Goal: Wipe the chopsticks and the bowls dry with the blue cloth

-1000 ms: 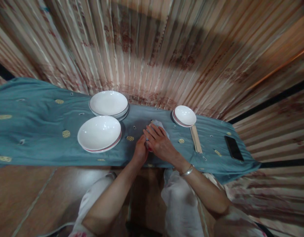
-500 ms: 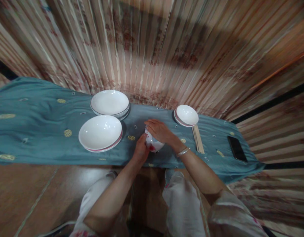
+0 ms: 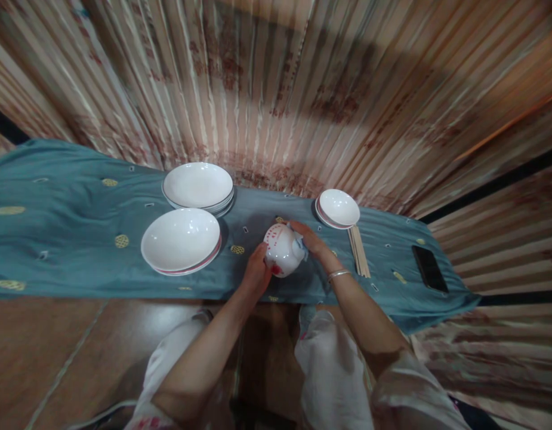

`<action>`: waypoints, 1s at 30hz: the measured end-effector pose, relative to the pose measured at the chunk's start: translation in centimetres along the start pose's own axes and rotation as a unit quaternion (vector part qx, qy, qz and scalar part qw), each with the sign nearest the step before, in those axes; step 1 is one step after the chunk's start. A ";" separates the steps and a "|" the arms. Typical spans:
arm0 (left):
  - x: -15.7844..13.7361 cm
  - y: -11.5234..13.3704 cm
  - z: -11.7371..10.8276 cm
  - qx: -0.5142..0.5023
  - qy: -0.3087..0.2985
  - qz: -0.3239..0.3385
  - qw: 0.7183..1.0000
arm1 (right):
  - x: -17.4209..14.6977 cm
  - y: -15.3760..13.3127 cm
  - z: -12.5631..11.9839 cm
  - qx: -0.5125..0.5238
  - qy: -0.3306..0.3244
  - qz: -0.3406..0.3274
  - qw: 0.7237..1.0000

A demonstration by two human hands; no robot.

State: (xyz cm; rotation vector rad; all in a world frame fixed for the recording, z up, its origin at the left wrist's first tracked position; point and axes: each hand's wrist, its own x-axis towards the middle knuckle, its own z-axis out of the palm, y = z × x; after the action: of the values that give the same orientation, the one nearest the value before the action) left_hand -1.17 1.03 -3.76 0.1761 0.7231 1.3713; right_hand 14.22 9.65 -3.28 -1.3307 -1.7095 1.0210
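My left hand [image 3: 258, 269] grips the left side of a small white bowl [image 3: 282, 251] with red markings. The bowl is tilted, its outer side turned up towards me, a little above the cloth-covered table. At the bowl's right side my right hand [image 3: 309, 239] is closed on a bluish-white cloth [image 3: 299, 246], which touches the bowl. Some of the right fingers are hidden behind the bowl. Farther right stands a stack of small white bowls [image 3: 339, 208].
A teal tablecloth [image 3: 79, 239] covers the narrow table. At left are stacked large white bowls [image 3: 181, 239] and stacked white plates [image 3: 198, 184]. Wooden chopsticks [image 3: 358, 251] and a black phone [image 3: 430, 269] lie at right. A pleated curtain [image 3: 267, 89] hangs behind.
My right hand has moved from over the bowl to its right side with the cloth. More of the bowl's outer surface and its red markings now show. The left hand keeps its grip.
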 end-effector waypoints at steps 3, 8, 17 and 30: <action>-0.2 0.1 0.3 -0.006 0.015 -0.009 1.000 | -1.3 1.2 0.4 0.090 0.024 0.048 0.994; -0.6 0.5 0.8 -0.006 0.034 -0.040 0.999 | -3.2 2.1 1.9 0.233 0.137 0.111 0.956; -0.8 1.4 1.2 -0.027 0.063 -0.093 0.993 | -6.4 1.5 4.2 0.224 0.259 0.119 0.932; -1.4 2.1 1.8 -0.061 0.048 -0.122 0.990 | -12.5 -1.1 8.1 0.100 0.258 0.126 0.953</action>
State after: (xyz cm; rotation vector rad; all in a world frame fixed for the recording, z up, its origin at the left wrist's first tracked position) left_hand -1.93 0.76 -0.74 -0.0735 0.7126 1.1914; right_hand 9.05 -3.96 -6.56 -1.5401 -1.0406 0.8559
